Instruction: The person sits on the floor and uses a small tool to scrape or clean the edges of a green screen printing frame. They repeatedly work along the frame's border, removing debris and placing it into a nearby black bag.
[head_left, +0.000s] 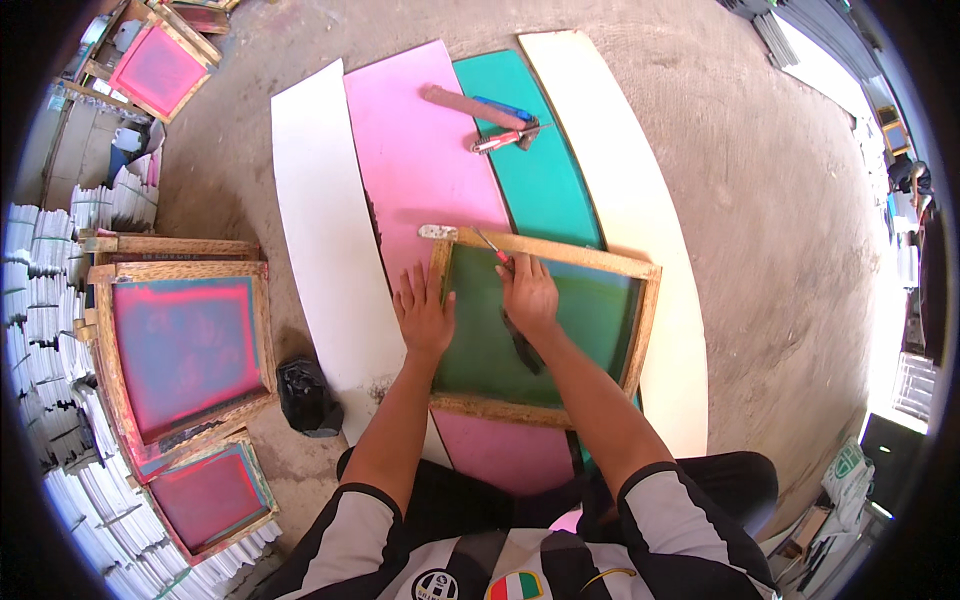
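A wooden screen frame (548,250) with green mesh lies across the pink sheet (420,160) and teal sheet (540,170) on the floor. My left hand (423,312) lies flat, fingers spread, on the frame's left rail and the pink sheet. My right hand (527,292) rests on the mesh near the top rail, fingers closed on a thin red-handled tool (492,247). A dark smear (522,345) shows on the mesh under my right forearm.
White sheets (318,220) flank the coloured ones. A pink squeegee (470,104), a blue pen and a red tool lie farther up. Stacked wooden screens (185,345) and a black bag (305,395) are at left, with piles of white paper (40,330).
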